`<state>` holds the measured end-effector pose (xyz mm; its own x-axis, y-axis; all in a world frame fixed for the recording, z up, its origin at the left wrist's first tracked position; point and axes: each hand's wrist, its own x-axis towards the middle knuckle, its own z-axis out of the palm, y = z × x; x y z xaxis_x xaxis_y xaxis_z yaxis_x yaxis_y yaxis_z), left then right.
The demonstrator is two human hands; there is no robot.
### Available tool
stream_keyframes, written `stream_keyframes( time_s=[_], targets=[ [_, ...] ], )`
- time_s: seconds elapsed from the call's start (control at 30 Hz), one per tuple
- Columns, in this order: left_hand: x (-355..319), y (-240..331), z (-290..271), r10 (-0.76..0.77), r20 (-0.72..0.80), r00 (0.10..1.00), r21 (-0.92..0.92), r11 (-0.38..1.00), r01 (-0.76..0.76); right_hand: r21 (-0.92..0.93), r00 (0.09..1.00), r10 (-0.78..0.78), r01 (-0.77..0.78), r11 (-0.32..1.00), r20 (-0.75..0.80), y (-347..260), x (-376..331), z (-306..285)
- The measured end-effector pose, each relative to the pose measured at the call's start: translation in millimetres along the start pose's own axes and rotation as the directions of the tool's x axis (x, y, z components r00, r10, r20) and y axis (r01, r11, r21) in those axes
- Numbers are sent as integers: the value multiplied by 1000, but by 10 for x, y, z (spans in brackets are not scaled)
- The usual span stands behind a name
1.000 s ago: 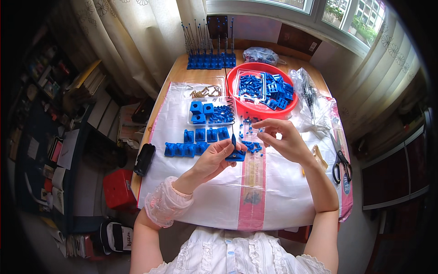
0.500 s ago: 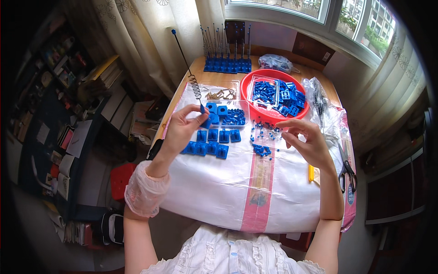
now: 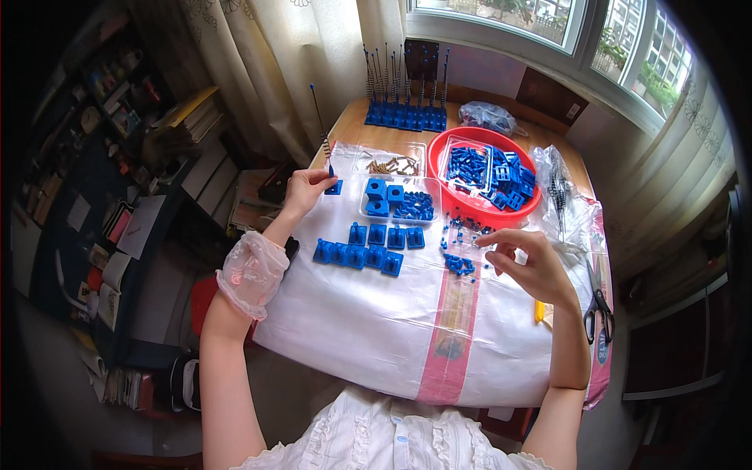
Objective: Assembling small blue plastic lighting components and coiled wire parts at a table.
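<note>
My left hand (image 3: 308, 193) is at the left side of the table, its thumb and fingertips closed on the lower blue part of a spring-and-rod piece (image 3: 326, 147). That piece stands nearly upright, with a thin dark rod, a blue tip, a coil spring and a square blue base at the table surface. My right hand (image 3: 533, 262) hovers at the right, fingers bent, thumb and forefinger apart with nothing visible between them. Close to its fingertips lie small blue parts (image 3: 459, 265) and tiny loose bits (image 3: 468, 225). Blue square bases (image 3: 356, 256) sit in two rows between the hands.
A clear box (image 3: 401, 221) holds blue blocks and small pieces; a tray behind has brass-coloured screws (image 3: 394, 166). A red basin (image 3: 534, 211) contains blue parts. Finished-looking spring pieces (image 3: 406, 116) stand at the back. Scissors (image 3: 599, 313) and a yellow-handled tool (image 3: 540, 312) lie right.
My left hand has carried the spring-and-rod piece left and lowered it to the table. The right hand stays near the small parts. The whole view has shifted slightly.
</note>
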<state>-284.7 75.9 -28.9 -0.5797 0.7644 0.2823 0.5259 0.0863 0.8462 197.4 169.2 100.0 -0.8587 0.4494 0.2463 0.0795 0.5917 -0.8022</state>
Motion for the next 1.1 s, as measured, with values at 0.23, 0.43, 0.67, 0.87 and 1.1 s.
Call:
stream_keyframes(
  time_s=[0.23, 0.43, 0.67, 0.87, 1.1],
  targets=[
    [68, -1, 350, 45, 74, 996, 140, 989, -55, -56, 999, 6, -4, 998, 46, 31, -20, -4],
    [140, -258, 496, -17, 97, 995, 98, 995, 7, -83, 996, 15, -8, 997, 88, 46, -1, 5],
    [114, -200, 533, 16, 101, 995, 131, 991, -29, -101, 993, 5, 7, 995, 116, 48, 8, 31],
    [96, -141, 530, 25, 96, 995, 108, 994, -36, -120, 991, 33, -18, 993, 130, 24, 5, 26],
    [83, -224, 497, 29, 80, 996, 148, 988, -40, -133, 990, 24, -5, 991, 139, 8, 23, 25]
  ],
)
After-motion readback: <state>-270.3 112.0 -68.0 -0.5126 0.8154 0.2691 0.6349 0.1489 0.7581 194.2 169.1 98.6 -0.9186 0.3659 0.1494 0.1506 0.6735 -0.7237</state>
